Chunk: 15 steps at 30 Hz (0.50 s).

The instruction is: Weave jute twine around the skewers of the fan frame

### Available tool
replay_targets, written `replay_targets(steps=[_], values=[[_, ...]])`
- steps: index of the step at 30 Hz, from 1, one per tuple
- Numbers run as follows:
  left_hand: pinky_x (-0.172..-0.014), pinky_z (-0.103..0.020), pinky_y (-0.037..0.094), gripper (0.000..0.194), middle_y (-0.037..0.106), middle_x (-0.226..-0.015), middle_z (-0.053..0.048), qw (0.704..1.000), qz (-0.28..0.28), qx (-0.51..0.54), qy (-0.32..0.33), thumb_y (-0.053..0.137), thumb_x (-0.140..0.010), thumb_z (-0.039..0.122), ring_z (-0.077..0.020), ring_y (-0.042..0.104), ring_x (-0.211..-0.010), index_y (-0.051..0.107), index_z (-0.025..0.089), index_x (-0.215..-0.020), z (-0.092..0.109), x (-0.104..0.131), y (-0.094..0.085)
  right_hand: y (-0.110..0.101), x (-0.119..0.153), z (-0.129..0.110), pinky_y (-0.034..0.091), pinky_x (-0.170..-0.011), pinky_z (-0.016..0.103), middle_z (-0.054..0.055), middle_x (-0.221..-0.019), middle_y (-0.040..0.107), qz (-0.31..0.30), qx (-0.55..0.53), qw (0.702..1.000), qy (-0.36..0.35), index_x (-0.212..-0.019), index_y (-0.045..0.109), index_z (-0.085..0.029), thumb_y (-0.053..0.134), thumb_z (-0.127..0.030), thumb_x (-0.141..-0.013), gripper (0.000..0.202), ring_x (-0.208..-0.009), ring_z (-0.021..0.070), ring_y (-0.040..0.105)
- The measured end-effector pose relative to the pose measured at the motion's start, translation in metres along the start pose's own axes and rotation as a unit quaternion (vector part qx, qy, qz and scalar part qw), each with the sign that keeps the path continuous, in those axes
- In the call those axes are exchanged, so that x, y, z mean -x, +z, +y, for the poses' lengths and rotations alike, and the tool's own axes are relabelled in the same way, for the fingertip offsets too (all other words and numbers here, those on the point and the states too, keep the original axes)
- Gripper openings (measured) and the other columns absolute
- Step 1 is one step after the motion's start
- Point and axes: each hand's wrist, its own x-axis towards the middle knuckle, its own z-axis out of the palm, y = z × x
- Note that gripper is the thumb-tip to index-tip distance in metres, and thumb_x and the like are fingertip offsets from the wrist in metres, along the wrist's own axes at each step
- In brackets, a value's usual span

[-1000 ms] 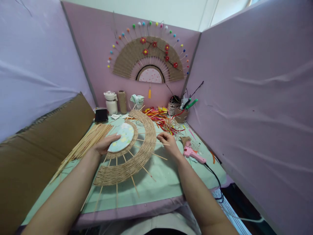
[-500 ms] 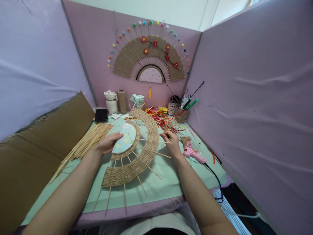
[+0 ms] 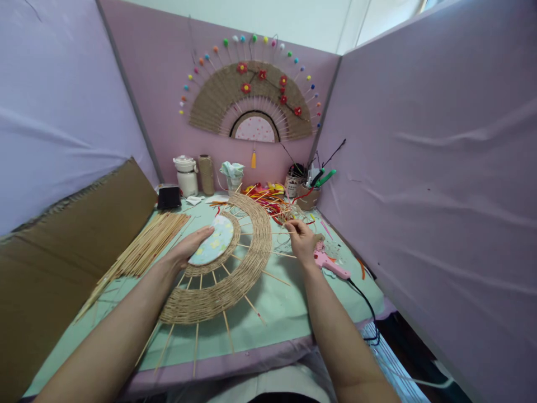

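Observation:
A half-round woven fan (image 3: 251, 266) of tan twine on thin sticks is held tilted above the table. My left hand (image 3: 191, 246) grips it at the pale green patterned half-circle (image 3: 215, 242), thumb on top and the other fingers hidden beneath. Bare stick ends (image 3: 277, 277) stick out beyond the outer woven band. At the fan's right edge, my right hand (image 3: 301, 240) is closed in a pinch beside a stick's outer end. What lies between those fingertips is too small to make out.
A pink glue gun (image 3: 331, 264) with a black cord lies right of my right hand. Loose sticks (image 3: 146, 243) are heaped at left beside a cardboard panel (image 3: 79, 235). Behind are a tangle of red strips (image 3: 272, 204), a white jar (image 3: 185, 176) and a tool holder (image 3: 308, 197).
The fan has turned, its lower end swinging left and its upper end slightly right and down. My left hand keeps its grip. My right hand stays pinched and has shifted slightly along the edge.

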Motion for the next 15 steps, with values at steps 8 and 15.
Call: replay_targets(steps=[8,15], values=[[-0.055,-0.019,0.053,0.024,0.073,-0.088,-0.006,1.000,-0.018,-0.018,-0.012,0.063,-0.077,0.022,-0.0164,0.068,-0.071,0.067,0.017,-0.101,-0.005,-0.001,-0.001,-0.013,-0.007,0.000,0.043,-0.069,0.029,0.004,-0.076,0.061,0.076,0.042,0.993,-0.081,-0.080,0.063,-0.019,0.055,-0.031,-0.082,0.015,-0.073,0.0169,0.054],[-0.056,-0.021,0.054,0.024,0.073,-0.093,-0.006,0.998,-0.053,-0.017,-0.038,0.067,-0.075,0.026,-0.0175,0.068,-0.072,0.068,0.018,-0.097,-0.012,0.016,-0.006,-0.026,-0.019,-0.003,0.042,-0.072,0.030,0.004,-0.078,0.060,0.026,0.037,0.994,-0.100,-0.082,0.064,-0.019,0.054,-0.028,-0.083,0.013,-0.076,0.0171,0.055]])
